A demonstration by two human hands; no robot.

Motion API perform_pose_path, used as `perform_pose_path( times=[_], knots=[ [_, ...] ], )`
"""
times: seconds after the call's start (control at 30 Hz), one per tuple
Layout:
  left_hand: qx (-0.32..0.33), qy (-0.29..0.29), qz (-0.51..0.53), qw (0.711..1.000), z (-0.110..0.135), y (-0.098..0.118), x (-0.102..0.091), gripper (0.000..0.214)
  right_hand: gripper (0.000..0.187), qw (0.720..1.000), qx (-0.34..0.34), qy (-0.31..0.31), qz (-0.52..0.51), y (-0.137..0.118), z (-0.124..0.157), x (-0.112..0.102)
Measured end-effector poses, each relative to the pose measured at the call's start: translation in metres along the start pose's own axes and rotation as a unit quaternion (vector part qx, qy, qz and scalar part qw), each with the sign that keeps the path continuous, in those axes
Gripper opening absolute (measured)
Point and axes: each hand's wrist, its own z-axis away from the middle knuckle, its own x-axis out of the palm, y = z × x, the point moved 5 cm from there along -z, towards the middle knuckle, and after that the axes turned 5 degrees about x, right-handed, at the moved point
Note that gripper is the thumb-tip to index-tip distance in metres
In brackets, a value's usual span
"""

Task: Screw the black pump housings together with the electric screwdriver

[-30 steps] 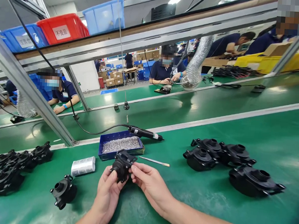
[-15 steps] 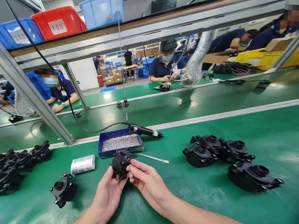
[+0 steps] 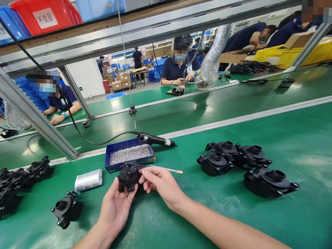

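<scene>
Holding black housing [image 3: 128, 178] in left hand [image 3: 115, 209] | narrowed at its right edge with right hand [image 3: 164, 184], pinch unclear | between both, near side of blue tray [image 3: 123, 145], long axis unclear

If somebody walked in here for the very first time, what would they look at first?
Probably the black part in the middle, held in the left hand with the right hand at its edge. Just behind it, shiny silver bits fill a blue tray. Up on the shelf, at the upper left, a bright red bin stands out.
</scene>
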Motion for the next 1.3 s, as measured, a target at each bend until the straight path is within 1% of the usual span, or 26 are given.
perform_pose_path(
  times=[0.03,0.1,0.17,0.2,0.23,0.3,0.4,0.47,0.53,0.63,0.73,0.83,0.93,1.03,1.1,1.23,1.3],
  knots=[
    [0.011,0.018,-0.005,1.000,-0.001,0.003,-0.001,0.023,0.051,0.999,-0.003,-0.003,0.053,0.000,-0.005,-0.010],
    [0.032,0.035,-0.022,0.999,-0.002,0.010,-0.001,0.021,0.035,0.991,-0.007,0.005,0.133,0.001,-0.014,-0.031],
    [0.050,0.035,-0.043,0.997,-0.004,0.017,-0.001,0.022,0.019,0.975,-0.018,0.020,0.221,0.000,-0.018,-0.048],
    [0.057,0.032,-0.050,0.997,-0.005,0.020,-0.001,0.023,0.014,0.965,-0.023,0.025,0.262,-0.001,-0.018,-0.053],
    [0.066,0.028,-0.051,0.996,-0.006,0.022,0.000,0.024,0.014,0.954,-0.028,0.026,0.298,-0.001,-0.018,-0.056],
    [0.083,0.018,-0.047,0.995,-0.007,0.027,0.000,0.026,0.016,0.934,-0.039,0.023,0.354,-0.002,-0.016,-0.055],
    [0.096,0.009,-0.041,0.994,-0.007,0.031,0.001,0.027,0.017,0.914,-0.051,0.010,0.402,-0.001,-0.014,-0.044],
    [0.091,0.013,-0.037,0.995,-0.006,0.030,0.001,0.026,0.014,0.908,-0.054,-0.001,0.416,0.002,-0.016,-0.038],
    [0.077,0.018,-0.029,0.996,-0.005,0.028,0.000,0.025,0.011,0.907,-0.055,-0.008,0.417,0.004,-0.019,-0.034],
    [0.047,0.023,-0.004,0.999,-0.003,0.022,0.001,0.024,0.012,0.919,-0.053,-0.001,0.390,0.007,-0.023,-0.030],
    [0.025,0.023,0.016,0.999,-0.001,0.019,0.002,0.025,0.014,0.945,-0.049,0.017,0.322,0.006,-0.020,-0.022],
    [0.028,0.015,0.022,0.999,0.002,0.018,0.003,0.028,0.014,0.978,-0.037,0.024,0.205,0.005,-0.011,-0.009],
    [0.039,-0.001,0.036,0.999,0.007,0.018,0.005,0.032,0.027,0.997,-0.016,0.033,0.075,0.005,-0.003,0.001],
    [0.040,-0.011,0.040,0.998,0.009,0.014,0.005,0.033,0.041,0.998,-0.007,0.055,-0.025,0.003,0.001,0.004],
    [0.048,-0.022,0.029,0.998,0.007,0.011,0.003,0.030,0.047,0.995,-0.002,0.061,-0.075,0.001,0.003,0.005],
    [0.076,-0.071,-0.016,0.994,0.003,0.002,0.001,0.019,0.055,0.986,0.022,0.055,-0.155,0.001,0.007,0.011],
    [0.087,-0.094,-0.041,0.991,0.002,-0.002,0.001,0.023,0.056,0.980,0.035,0.057,-0.189,0.002,0.008,0.013]
  ],
)
